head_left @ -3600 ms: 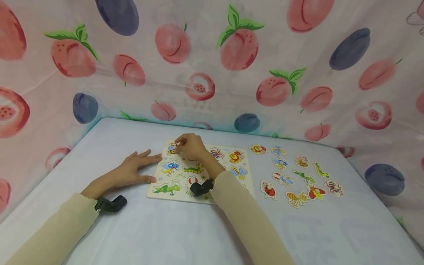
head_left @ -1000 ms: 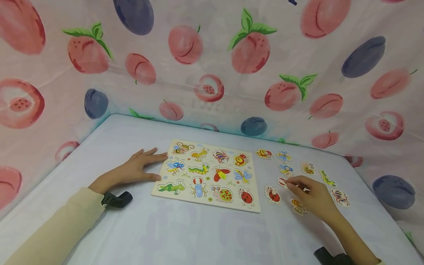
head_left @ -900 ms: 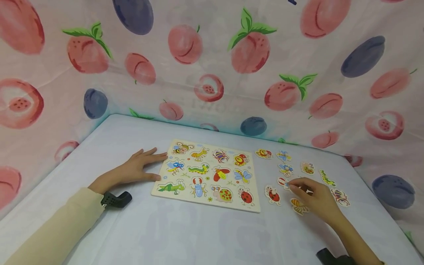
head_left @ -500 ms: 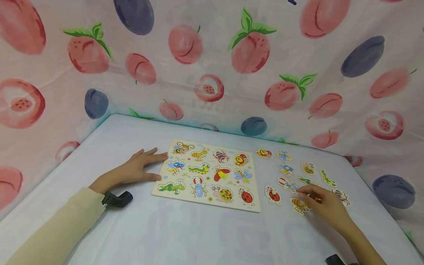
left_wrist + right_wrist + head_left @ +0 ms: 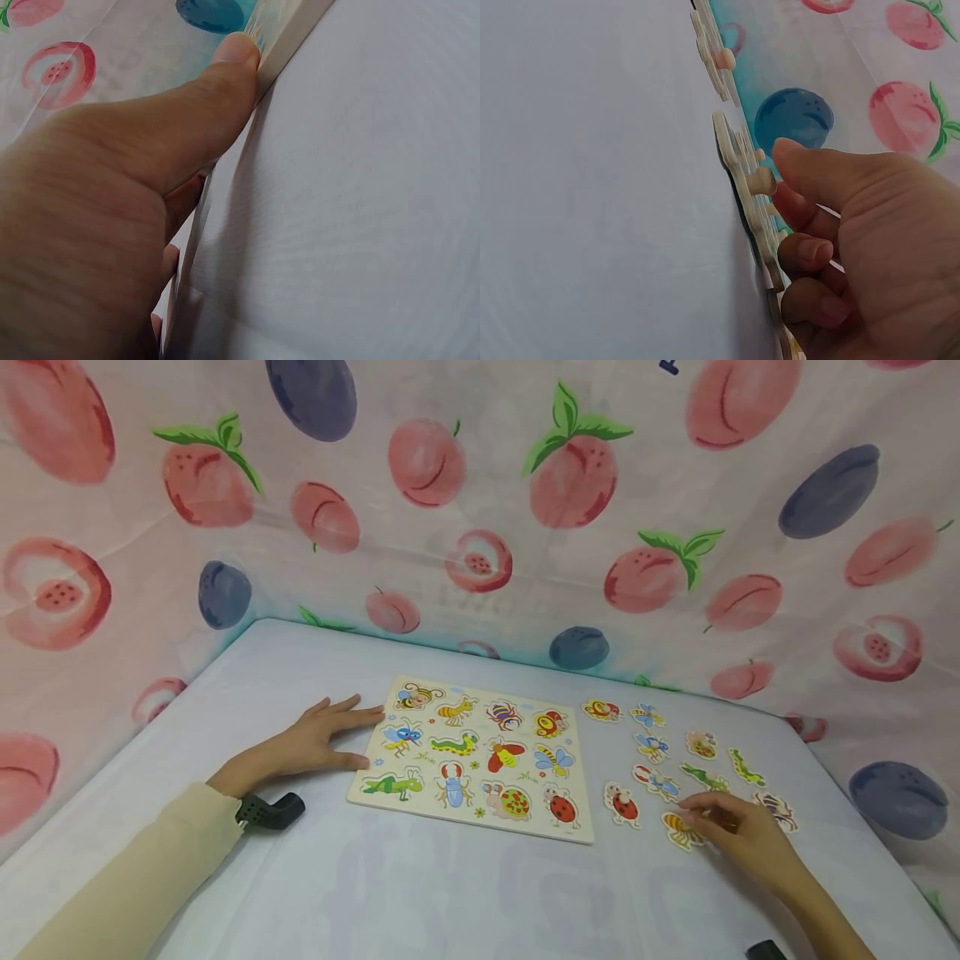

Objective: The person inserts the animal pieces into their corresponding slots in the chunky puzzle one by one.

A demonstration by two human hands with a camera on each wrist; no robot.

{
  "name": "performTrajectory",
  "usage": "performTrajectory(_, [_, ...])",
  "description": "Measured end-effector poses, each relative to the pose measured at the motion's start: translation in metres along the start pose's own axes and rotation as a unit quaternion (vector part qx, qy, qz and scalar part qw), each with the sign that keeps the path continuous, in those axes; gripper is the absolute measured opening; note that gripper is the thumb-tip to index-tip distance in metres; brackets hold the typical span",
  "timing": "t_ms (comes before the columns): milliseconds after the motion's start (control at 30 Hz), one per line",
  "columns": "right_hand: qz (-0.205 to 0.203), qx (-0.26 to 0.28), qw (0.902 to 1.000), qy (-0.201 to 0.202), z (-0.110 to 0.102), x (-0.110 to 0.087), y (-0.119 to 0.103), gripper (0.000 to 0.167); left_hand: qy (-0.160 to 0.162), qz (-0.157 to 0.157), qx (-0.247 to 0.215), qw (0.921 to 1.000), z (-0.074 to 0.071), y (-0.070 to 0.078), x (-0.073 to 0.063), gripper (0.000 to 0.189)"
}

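Note:
My left hand (image 5: 318,739) lies spread on the table, its fingertips and thumb at the left edge of the wooden puzzle board (image 5: 420,758). In the left wrist view the thumb (image 5: 240,52) meets the board's side. My right hand (image 5: 738,839) is low over the loose pieces, above a yellow striped insect puzzle piece (image 5: 678,833). Close up, the right thumb and forefinger stand slightly apart at the end of a round wooden knob (image 5: 761,181) on a piece. The other fingers curl loosely. A bee piece (image 5: 417,696) sits in the board's top left corner.
Around the right hand lie several knobbed pieces, among them a ladybug (image 5: 622,804), a stag beetle (image 5: 655,782), a grasshopper (image 5: 703,777), a caterpillar (image 5: 745,767) and a spider (image 5: 776,810). A fruit-print cloth (image 5: 480,597) rises behind the white table.
My right hand has gone from the bee at the board's top left to the loose pieces, then from the stag beetle towards the striped insect. The left hand stays at the board's edge.

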State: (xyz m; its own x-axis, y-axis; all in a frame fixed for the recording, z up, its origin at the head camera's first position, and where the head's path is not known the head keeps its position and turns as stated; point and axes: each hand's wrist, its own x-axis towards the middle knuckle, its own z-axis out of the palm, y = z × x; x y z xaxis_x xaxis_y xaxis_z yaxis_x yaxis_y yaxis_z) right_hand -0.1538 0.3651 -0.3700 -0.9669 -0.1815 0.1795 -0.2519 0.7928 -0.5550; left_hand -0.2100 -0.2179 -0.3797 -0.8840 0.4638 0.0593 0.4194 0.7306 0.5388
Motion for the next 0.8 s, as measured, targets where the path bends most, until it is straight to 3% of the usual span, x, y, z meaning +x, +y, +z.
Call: performTrajectory(800, [-0.057,-0.011,0.9979,-0.03,-0.0037,0.0016,0.0086,0.018,-0.003,-0.004,-0.002,1.0,-0.0007,-0.0021,0.0008,0.08])
